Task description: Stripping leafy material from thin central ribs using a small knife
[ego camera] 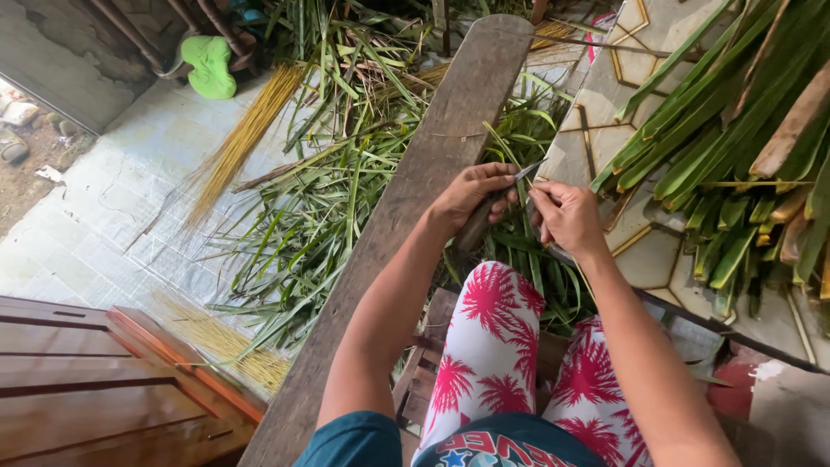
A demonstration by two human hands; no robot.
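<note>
While the left hand (474, 197) is closed around a knife (497, 201) and the right hand (566, 216) pinches a thin leaf strip (510, 160) over the plank (406, 216), shaving probably goes best with light strokes, blade angled away from fingers.

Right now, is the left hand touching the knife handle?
Touching. In the head view the left hand is wrapped around the brown handle of the knife, with no gap visible, and the blade points toward the right hand.
</note>
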